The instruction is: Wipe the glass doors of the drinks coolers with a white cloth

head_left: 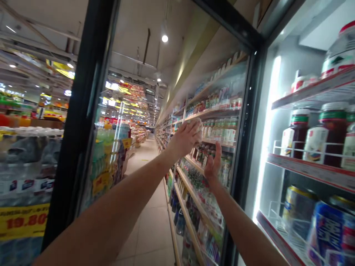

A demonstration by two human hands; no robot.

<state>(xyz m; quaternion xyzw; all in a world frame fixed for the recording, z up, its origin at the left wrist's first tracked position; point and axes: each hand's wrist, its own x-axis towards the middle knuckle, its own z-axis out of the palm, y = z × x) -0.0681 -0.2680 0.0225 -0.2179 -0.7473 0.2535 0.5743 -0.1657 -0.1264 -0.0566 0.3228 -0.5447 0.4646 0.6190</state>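
Observation:
A pale, crumpled cloth (198, 129) lies under my left hand (186, 137), whose fingers are closed over it. The hand presses the cloth towards the glass of an opened fridge door (240, 162) with a black frame. Lower and to the right, my right hand (213, 162) is raised near the same glass with a finger pointing up and the thumb apart. It holds nothing, and I cannot tell whether it touches the pane. Shelves of bottles show in or through the glass behind both hands.
The fridge on the right holds dark bottles with green caps (294, 131) and drink cans (298, 207) on wire-fronted shelves (307, 168). Packed water bottles (26, 166) stand at left beyond the door's edge, above a yellow price sign (24, 221). A tiled aisle (149, 221) runs ahead.

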